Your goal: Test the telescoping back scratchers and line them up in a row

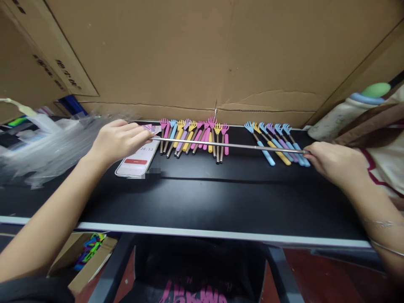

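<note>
A telescopic back scratcher (205, 143) is drawn out into a long thin metal rod, level above the black table. My left hand (121, 141) pinches its left end with closed fingers. Its right end is gripped in my right hand (336, 162), and both ends are hidden by the fingers. Behind the rod lies a group of back scratchers (189, 136) with pink, yellow, blue and purple claw heads, some with bare metal shafts, among loose coloured handle sleeves. Further right, several back scratchers with coloured handles (277, 145) lie side by side, slanted, near my right hand.
A phone (137, 162) showing a timer lies below my left hand. Clear plastic bags (63, 147) are heaped at left. Cardboard (195, 54) walls the back. A pale bottle (344, 113) leans at right. Below the table's edge (202, 233) sits a carton (97, 261) of colourful items.
</note>
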Demonstrator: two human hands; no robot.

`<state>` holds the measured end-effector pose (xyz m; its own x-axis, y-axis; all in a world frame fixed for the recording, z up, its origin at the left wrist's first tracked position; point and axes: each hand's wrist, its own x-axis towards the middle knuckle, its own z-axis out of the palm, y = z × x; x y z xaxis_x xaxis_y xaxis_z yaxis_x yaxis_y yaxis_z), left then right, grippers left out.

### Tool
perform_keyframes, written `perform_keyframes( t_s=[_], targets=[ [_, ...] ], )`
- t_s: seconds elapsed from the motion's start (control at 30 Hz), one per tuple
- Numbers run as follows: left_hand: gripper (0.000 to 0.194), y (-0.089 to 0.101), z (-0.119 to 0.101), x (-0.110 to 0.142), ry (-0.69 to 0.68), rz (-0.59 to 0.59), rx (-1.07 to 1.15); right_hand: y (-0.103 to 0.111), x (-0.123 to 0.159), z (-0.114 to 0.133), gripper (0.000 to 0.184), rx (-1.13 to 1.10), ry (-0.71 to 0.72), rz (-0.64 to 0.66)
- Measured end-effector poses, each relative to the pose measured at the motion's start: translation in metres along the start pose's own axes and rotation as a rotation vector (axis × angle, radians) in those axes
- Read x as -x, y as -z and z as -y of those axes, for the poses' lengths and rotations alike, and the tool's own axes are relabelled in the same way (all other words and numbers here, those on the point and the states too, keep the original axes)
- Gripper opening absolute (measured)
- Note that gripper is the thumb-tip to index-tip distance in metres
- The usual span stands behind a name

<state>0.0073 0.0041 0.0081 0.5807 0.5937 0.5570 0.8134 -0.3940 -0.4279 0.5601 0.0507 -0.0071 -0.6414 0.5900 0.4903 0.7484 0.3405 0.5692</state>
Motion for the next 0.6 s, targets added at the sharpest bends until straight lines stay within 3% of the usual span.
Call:
perform_keyframes(
  t_s=[0.17,0.4,0.6],
  targets=[
    [0.045,0.001,-0.003,0.005,0.069,0.090,0.040,0.002,-0.002,0.001,0.060,-0.080,-0.019,-0.018],
    [0.048,-0.002,-0.004,0.010,0.215,0.317,0.244,-0.002,0.000,0.003,0.055,-0.679,-0.156,0.369],
    [0.043,0.013,0.008,0.016,0.382,0.268,0.454,0.001,0.008,-0.015,0.059,-1.003,-0.355,0.490]
  ],
)
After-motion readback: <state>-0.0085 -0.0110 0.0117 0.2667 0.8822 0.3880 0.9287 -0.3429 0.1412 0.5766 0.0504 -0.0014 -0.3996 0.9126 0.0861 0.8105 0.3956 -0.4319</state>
